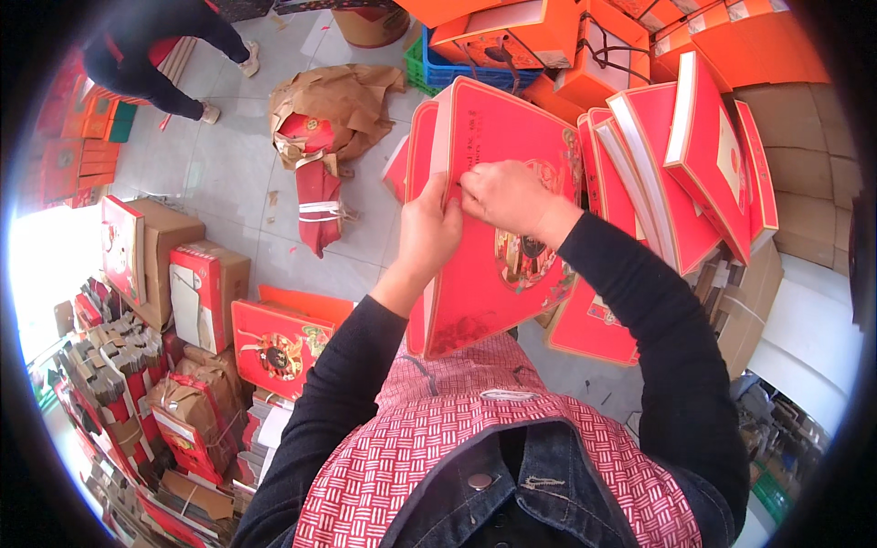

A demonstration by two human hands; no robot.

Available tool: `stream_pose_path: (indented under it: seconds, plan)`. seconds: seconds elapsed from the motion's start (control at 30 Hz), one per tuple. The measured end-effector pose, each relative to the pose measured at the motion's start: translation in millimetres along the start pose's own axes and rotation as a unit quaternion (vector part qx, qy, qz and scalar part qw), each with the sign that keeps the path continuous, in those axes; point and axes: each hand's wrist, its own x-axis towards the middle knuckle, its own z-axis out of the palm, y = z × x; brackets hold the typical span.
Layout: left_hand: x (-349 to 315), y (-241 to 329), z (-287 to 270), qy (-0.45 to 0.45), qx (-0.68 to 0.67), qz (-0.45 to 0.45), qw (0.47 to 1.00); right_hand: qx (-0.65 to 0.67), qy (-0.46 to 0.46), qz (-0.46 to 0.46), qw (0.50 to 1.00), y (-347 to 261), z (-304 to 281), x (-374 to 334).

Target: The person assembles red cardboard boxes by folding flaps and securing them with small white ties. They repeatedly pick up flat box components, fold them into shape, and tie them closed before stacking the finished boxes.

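Note:
A large red gift box (512, 292) with gold edging and a round printed picture stands upright in front of me, close to my body. My left hand (429, 233) grips its left edge, thumb on the near side. Against that edge my right hand (507, 196) is closed in a pinch, its fingertips beside the left thumb. What is between those fingertips is too small to make out. Just behind the box shows the rim of another red panel (420, 137). A checked red-and-white apron (512, 411) covers my lap under the box.
To the right lean several red boxes (639, 164), with orange bags (603, 55) behind them. Torn brown paper (338, 100) lies on the grey tiled floor (237, 173). Bundled cardboard pieces (110, 393) and a red box (279, 347) are at left. Another person's legs (146, 64) stand far left.

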Motion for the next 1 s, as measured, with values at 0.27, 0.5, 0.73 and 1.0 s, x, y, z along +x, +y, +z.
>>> stream_pose_path:
  seconds: [0.27,0.5,0.73,1.0]
  plan:
    - [-1,-2,-2,-0.079,-0.21,-0.112,0.968,0.559,-0.053,0.33,0.759,-6,-7,-10]
    - [-3,-2,-1,-0.071,-0.175,-0.096,0.977,0.441,0.011,0.238,0.865,0,11,-16]
    - [-7,3,3,-0.02,-0.063,-0.012,0.998,0.156,0.063,0.159,0.973,-17,-1,-11]
    - [-11,0,2,-0.051,-0.062,-0.016,0.997,0.212,0.02,0.166,0.963,-13,8,-15]
